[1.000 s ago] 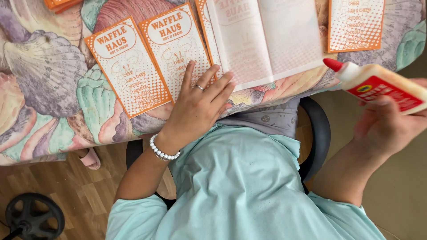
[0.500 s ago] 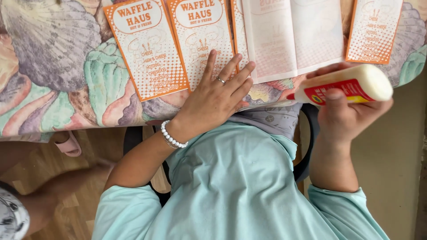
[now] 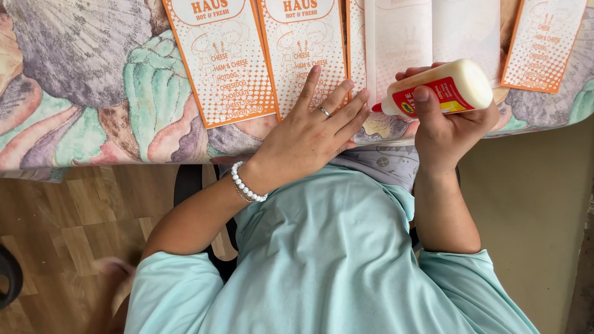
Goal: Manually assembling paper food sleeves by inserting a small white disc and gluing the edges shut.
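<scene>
My left hand [image 3: 312, 133] lies flat, fingers spread, on an orange-and-white printed paper sheet [image 3: 303, 55] at the table's near edge. It wears a ring and a white bead bracelet. My right hand [image 3: 448, 127] grips a white glue bottle [image 3: 442, 89] with a red label, held sideways with its red tip pointing left toward my left fingers. A second orange printed sheet [image 3: 223, 68] lies left of the first. A white unfolded sheet [image 3: 427, 37] lies behind the bottle.
Another orange sheet [image 3: 541, 43] lies at the far right. The table carries a seashell-patterned cloth [image 3: 93, 93]. Below are my teal shirt [image 3: 328, 260], a wooden floor [image 3: 68, 216] at left and a beige floor [image 3: 538, 204] at right.
My right hand has brought the glue bottle up and left, over the table edge near my left fingers. The view has shifted closer to the table. My left hand stays on the sheet.
</scene>
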